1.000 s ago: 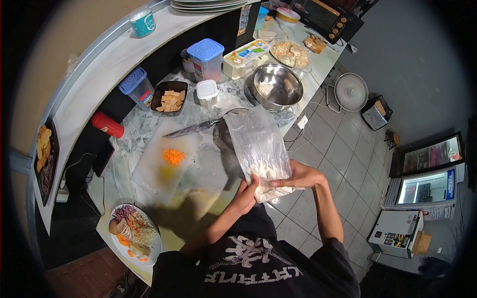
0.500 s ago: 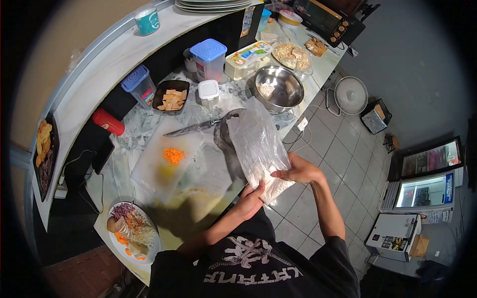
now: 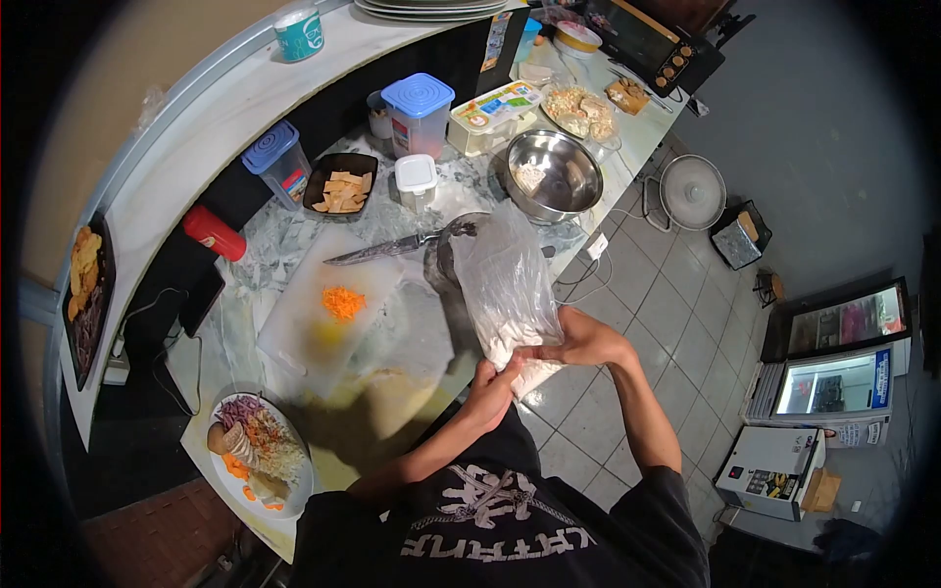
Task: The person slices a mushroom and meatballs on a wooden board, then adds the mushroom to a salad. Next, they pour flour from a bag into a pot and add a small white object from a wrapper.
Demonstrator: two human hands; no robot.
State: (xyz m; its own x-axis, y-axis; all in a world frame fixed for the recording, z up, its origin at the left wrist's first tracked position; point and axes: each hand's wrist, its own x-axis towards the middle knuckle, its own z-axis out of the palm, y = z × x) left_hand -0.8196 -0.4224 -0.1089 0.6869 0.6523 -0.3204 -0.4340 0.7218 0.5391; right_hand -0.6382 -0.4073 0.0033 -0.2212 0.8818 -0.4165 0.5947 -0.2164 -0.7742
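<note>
A clear plastic bag of white flour-like powder [image 3: 505,284] hangs between my hands at the counter's edge, the powder gathered in its lower end. My left hand [image 3: 489,394] grips the bag's bottom corner, thumb on top. My right hand [image 3: 583,341] is closed round the bag's right side, its thumb across the powder. Beyond the bag's upper end stands a steel mixing bowl [image 3: 553,174] with some white stuff inside. Left of the bag, a knife [image 3: 382,250] lies by a white cutting board [image 3: 294,333] that carries a heap of grated carrot [image 3: 343,303]. A dark round object behind the bag is partly hidden.
An oval plate of chopped vegetables [image 3: 304,485] sits at the near left corner. Blue-lidded containers [image 3: 418,95], a white-lidded tub [image 3: 416,176], a black dish of cut pieces [image 3: 340,183] and an egg carton [image 3: 493,118] line the back. Tiled floor [image 3: 667,323] lies right.
My right hand has shifted slightly left and inward over the powder. The bag's upper part has crumpled and sunk a little. My left hand stays nearly in place.
</note>
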